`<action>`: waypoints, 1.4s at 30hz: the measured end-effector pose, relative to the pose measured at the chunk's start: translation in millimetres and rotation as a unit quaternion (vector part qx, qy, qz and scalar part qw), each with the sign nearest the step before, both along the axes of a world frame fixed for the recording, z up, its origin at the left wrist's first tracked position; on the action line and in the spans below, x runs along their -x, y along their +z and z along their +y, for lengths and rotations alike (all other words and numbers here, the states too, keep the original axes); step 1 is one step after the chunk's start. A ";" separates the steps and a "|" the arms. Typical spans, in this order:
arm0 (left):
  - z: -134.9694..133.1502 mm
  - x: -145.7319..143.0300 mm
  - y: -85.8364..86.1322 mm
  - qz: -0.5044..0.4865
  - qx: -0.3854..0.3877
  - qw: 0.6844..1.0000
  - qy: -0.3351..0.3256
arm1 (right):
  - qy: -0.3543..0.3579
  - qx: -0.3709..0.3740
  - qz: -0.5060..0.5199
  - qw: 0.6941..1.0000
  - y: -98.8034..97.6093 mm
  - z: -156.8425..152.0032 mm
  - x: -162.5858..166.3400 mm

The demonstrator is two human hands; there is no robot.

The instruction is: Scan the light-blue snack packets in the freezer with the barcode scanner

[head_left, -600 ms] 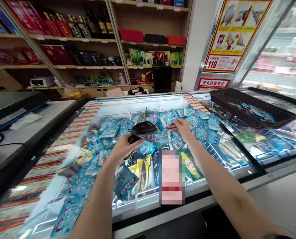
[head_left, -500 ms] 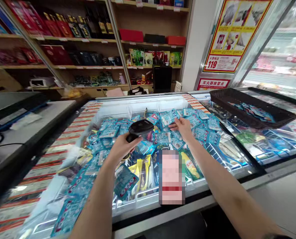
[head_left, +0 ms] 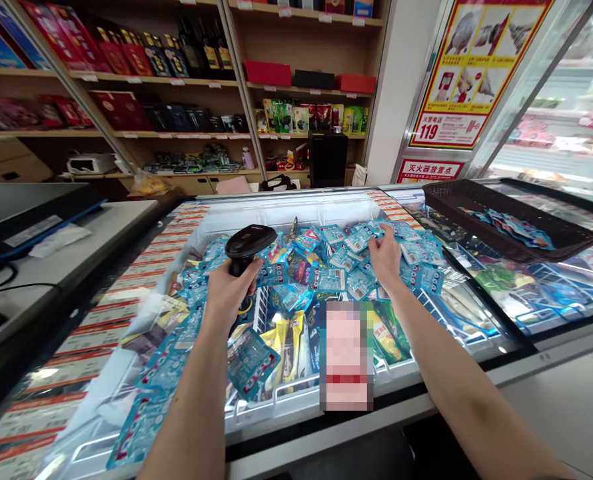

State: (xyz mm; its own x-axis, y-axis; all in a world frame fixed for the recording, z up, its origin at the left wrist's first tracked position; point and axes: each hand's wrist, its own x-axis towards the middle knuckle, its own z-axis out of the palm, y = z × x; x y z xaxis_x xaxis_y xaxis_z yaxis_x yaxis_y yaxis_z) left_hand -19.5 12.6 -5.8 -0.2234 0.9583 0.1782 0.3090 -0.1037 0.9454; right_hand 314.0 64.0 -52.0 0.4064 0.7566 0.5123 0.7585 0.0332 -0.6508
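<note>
My left hand is wrapped round the handle of a black handheld barcode scanner, its head above the packets. Farther right, my right hand has its thumb and fingertips closed at the edge of a small blue packet; the fingers partly hide the grip. Many similar flat blue packets with white label patches are spread around both hands over the glass-topped chest freezer. One blue packet lies nearer me, beside my left forearm.
Yellow ice-cream wrappers show in the freezer baskets. A dark plastic tray holding several blue packets sits at the right. A counter with a black device stands left. Stocked shelves line the back. A blurred pink patch covers the front middle.
My right hand has moved right, with the blue packet shifting the same way. My left hand and the scanner have moved left, and the scanner stands more upright.
</note>
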 end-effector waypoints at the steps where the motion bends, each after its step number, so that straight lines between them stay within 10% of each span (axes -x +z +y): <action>1: 0.7 0.9 -1.3 -0.002 -0.002 1.000 0.001 | -0.008 0.010 -0.012 1.000 0.3 0.1 -0.6; 17: 4.4 9.8 -5.3 0.001 -0.023 0.999 0.038 | 0.015 0.017 -0.085 0.996 7.6 -8.3 19.6; 31: 7.4 28.1 -7.5 0.002 -0.025 0.994 0.110 | 0.405 0.140 -0.127 0.895 25.7 13.5 113.8; 42: 2.9 37.3 -5.0 -0.051 -0.016 0.988 0.143 | 0.371 0.202 -0.199 0.884 17.4 19.6 195.8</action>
